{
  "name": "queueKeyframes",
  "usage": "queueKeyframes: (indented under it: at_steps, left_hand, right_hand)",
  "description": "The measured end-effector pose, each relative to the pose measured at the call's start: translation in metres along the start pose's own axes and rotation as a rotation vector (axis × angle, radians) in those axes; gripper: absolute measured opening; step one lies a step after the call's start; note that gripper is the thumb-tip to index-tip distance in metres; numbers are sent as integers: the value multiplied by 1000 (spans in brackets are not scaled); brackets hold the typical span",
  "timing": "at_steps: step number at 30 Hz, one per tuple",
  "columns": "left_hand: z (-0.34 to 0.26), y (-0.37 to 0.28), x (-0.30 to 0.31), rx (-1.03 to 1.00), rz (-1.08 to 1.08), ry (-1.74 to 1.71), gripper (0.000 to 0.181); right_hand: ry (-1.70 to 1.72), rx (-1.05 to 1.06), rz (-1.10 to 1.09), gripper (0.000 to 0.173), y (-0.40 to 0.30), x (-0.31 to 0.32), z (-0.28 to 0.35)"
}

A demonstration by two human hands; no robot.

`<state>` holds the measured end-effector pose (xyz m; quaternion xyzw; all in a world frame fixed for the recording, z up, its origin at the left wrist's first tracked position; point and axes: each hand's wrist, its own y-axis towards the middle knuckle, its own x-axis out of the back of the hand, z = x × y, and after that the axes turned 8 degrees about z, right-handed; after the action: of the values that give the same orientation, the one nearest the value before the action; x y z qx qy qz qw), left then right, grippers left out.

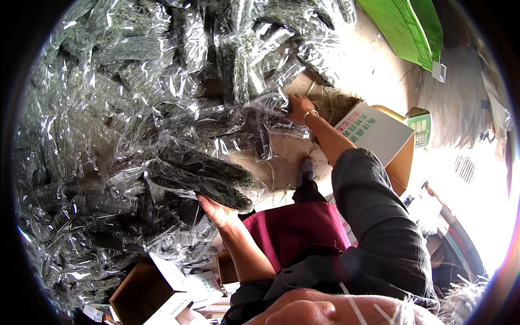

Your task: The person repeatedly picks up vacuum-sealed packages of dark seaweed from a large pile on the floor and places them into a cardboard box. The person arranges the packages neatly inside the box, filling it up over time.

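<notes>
My left hand (219, 212) supports clear plastic-bagged bundles (199, 174) of dark, dried, stringy plant material from below. They lie side by side, above the near edge of a large heap (122, 118) of similar bagged bundles. Farther forward and to the right, my right hand (301, 108) has its thumb and fingers around the end of another clear bag (266, 103) at the heap's edge. The fingertips there are partly hidden. A bracelet circles that wrist.
A white carton (367, 130) with green and red print stands beside my right forearm. Beyond it are a green calculator-like device (418, 128) and a green perforated plastic basket (400, 28). An open cardboard box (146, 288) sits at lower left. Loose straw strands lie on the floor (284, 158).
</notes>
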<state>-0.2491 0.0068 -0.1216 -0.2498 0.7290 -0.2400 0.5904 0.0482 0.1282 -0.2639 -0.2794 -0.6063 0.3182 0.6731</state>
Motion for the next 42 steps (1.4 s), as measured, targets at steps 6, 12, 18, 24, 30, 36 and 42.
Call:
queueKeyframes:
  at_steps: [6,12,18,24,30,36,42]
  left_hand:
    - [7,7,-2,36,48,-34,63]
    - [21,10,-6,85,65,14,65]
    - [27,14,-15,139,4,65,71]
    - [30,17,-8,68,-37,28,65]
    - [28,22,-22,161,91,-17,63]
    - [31,24,-28,241,219,-83,66]
    - [45,22,-24,271,43,-125,66]
  right_hand:
    - [905,-103,-29,59,-62,-12,7]
    - [815,48,254,67,-50,-97,75]
    - [930,-238,54,65,-56,-129,86]
    - [1430,25,81,56,-92,-53,41]
    - [1872,422,-100,44,-53,89,7]
    - [557,87,14,63,-42,13,-25]
    - [314,-172,204,50,-47,-100,-34]
